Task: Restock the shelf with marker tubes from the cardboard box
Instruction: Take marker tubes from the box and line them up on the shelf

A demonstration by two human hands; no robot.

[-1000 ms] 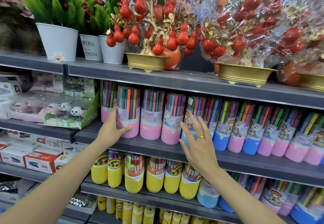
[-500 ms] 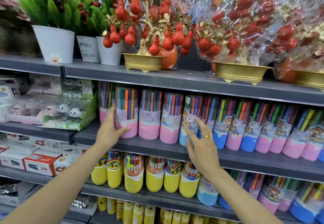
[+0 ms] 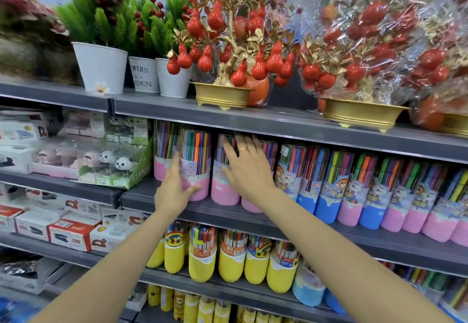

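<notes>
White plant pots [image 3: 101, 65] above; panda staplers [image 3: 124, 163] left; boxes [image 3: 72, 233] below.

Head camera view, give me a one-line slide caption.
Left hand and right hand rest open against pink marker tubes on the middle shelf.
</notes>
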